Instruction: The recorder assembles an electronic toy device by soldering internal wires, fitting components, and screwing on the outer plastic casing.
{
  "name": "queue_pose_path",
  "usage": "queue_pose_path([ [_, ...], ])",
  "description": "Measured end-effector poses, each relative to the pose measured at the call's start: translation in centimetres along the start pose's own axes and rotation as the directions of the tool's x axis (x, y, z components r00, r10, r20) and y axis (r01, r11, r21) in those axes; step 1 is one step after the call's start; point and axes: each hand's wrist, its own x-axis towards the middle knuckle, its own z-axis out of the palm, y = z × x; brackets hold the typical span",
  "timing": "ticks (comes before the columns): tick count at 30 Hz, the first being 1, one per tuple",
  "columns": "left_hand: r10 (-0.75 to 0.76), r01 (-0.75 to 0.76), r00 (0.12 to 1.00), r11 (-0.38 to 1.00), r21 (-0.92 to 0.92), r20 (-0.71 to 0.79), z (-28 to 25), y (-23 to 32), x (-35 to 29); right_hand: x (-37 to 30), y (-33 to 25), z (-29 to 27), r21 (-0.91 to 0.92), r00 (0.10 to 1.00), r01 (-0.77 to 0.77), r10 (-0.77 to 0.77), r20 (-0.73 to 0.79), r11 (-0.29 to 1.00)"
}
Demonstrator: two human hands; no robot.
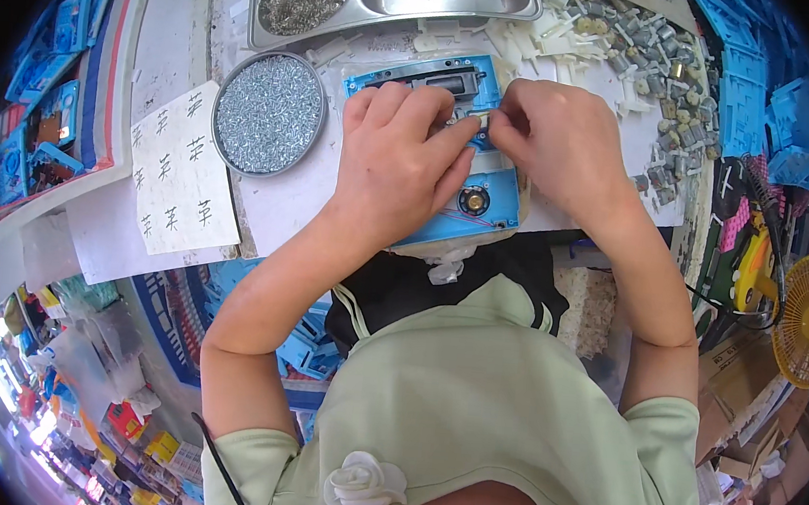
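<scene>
A blue plastic housing point(484, 223) lies on the table in front of me, with a black slotted part at its far side and a small round speaker at its near right. My left hand point(396, 151) rests over the housing, its index finger stretched toward a small part near the middle. At the right edge of the housing, my right hand point(560, 141) has thumb and fingers pinched together close to that part. Whatever the pinch holds is hidden by the fingers. Both hands cover much of the housing's middle.
A round dish of small screws point(270, 114) stands left of the housing. Behind it is a metal tray point(368, 11) with springs. Small motors point(672, 112) and white plastic parts point(563, 36) are heaped at the right. A marked paper sheet point(184, 171) lies left; a yellow fan point(805, 321) stands far right.
</scene>
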Motion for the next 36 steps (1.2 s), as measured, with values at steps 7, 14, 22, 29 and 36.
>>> queue_pose_path([
  [7, 0.012, -0.011, 1.0, 0.999, 0.04, -0.027, 0.6, -0.2, 0.2, 0.7, -0.4, -0.7, -0.077, 0.994, -0.033, 0.041, 0.098, 0.996],
  [14, 0.023, -0.022, 0.999, 1.0, 0.014, -0.049, 0.7, -0.4, 0.0, 1.7, 0.1, -1.3, -0.165, 0.969, 0.209, -0.181, 0.166, 0.964],
  [22, -0.006, 0.011, 0.999, 0.993, -0.113, 0.047, 0.4, -1.3, 0.8, 2.2, 2.4, -0.8, 0.507, 0.86, -0.428, 0.166, 0.482, 0.748],
  [29, 0.03, -0.016, 0.997, 0.984, -0.178, 0.076, 0.2, -2.1, 2.7, 1.4, 3.2, -0.2, 0.587, 0.875, -0.437, 0.17, 0.454, 0.681],
  [36, -0.032, 0.051, 0.985, 0.993, -0.107, 0.168, 0.0, -1.4, 4.5, 2.8, 7.7, -6.8, 0.35, 0.99, -0.144, 0.132, 0.058, 0.926],
])
